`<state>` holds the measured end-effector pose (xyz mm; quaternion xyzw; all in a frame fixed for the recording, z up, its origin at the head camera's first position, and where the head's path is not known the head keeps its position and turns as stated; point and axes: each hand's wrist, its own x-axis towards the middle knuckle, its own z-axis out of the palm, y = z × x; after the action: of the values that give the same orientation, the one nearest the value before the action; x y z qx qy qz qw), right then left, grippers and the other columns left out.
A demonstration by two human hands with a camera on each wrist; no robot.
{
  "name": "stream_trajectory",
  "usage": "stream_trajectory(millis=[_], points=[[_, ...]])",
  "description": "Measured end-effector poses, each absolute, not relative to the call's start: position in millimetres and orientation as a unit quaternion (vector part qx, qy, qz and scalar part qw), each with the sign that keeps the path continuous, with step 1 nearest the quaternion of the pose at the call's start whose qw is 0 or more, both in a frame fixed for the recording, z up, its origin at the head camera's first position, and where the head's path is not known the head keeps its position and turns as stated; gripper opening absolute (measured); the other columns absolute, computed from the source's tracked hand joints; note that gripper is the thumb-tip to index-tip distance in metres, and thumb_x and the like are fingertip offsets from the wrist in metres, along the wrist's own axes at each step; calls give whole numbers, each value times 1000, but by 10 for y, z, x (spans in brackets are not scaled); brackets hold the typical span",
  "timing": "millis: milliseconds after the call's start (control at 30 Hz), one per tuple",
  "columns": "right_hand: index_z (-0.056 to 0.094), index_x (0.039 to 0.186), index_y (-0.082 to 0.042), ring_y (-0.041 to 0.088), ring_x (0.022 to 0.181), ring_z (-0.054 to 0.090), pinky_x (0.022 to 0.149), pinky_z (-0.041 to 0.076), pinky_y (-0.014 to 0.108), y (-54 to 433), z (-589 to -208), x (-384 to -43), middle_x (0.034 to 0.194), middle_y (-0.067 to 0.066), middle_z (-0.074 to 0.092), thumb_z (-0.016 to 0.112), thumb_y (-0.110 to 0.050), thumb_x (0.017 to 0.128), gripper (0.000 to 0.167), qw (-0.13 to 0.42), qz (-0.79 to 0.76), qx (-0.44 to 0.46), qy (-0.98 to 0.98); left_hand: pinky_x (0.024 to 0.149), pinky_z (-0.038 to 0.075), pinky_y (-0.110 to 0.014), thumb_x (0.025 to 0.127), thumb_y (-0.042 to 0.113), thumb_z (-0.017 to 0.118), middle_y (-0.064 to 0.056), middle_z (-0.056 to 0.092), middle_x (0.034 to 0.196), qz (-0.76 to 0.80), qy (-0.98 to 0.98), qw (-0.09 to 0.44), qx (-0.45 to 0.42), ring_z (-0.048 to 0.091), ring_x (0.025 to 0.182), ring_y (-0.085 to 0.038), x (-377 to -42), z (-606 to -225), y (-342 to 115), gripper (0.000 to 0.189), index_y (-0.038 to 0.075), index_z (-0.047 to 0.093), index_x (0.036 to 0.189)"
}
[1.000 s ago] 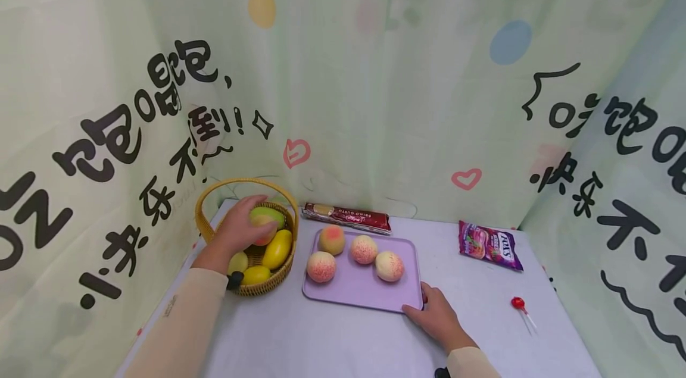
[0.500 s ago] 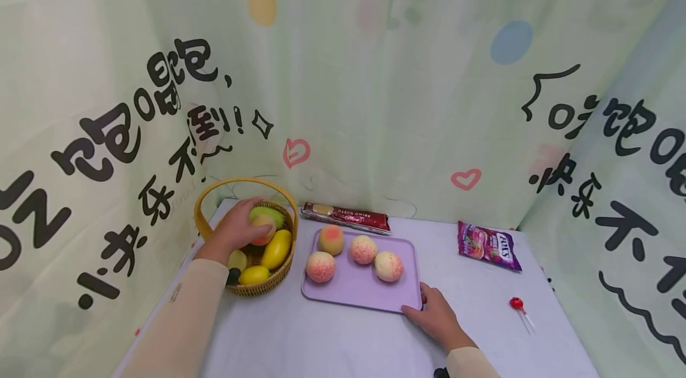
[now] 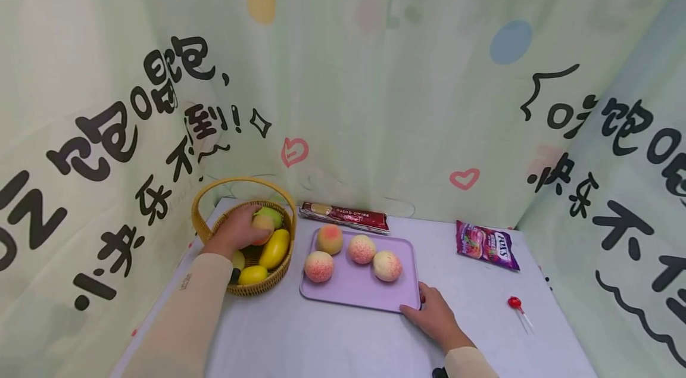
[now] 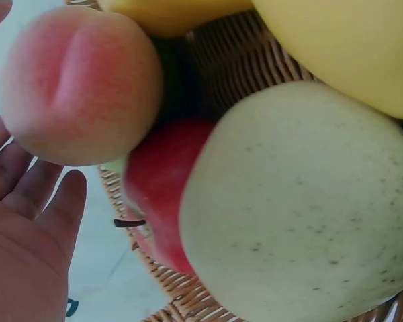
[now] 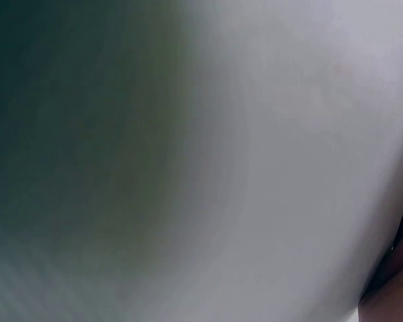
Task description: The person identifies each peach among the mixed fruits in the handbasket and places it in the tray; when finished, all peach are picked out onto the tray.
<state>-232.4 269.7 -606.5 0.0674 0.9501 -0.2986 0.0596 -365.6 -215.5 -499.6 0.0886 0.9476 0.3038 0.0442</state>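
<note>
My left hand [image 3: 236, 228] reaches into a wicker basket [image 3: 293, 229] and grips a peach [image 3: 262, 224]. In the left wrist view, the fingers curl against the lower left of this peach [image 4: 84, 87]. Beneath and beside it lie a red apple [image 4: 164, 188] and a large pale speckled fruit [image 4: 302, 201]. The basket also holds yellow fruits [image 3: 275, 249] and a green fruit [image 3: 272, 215]. My right hand [image 3: 435, 315] pinches the near right corner of a purple tray [image 3: 359, 294]. Several peaches [image 3: 319, 266] lie on that tray. The right wrist view is mostly blurred.
Behind the tray lies a dark red biscuit packet [image 3: 344, 216] by the back curtain. To the right are a purple candy bag [image 3: 488, 245] and a red lollipop [image 3: 515, 303]. The basket's tall handle [image 3: 199, 211] arches above the fruit. Printed curtains enclose the table [image 3: 300, 342].
My left fingers have drawn in closer around the peach in the basket, and the left wrist has shifted slightly. The right hand keeps its place at the tray corner.
</note>
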Motion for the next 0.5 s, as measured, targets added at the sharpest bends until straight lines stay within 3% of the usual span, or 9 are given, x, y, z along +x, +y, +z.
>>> stream_trajectory(millis=[500], points=[[45, 147, 8, 23, 94, 54, 84, 50, 46, 2705, -6051, -2318, 108, 11, 60, 82, -50, 82, 94, 65, -296, 72, 950, 116, 37, -54, 82, 26, 77, -23, 51, 148, 283, 951, 47, 117, 49, 131, -37, -3694, -5100, -2169, 83, -5, 42, 150]])
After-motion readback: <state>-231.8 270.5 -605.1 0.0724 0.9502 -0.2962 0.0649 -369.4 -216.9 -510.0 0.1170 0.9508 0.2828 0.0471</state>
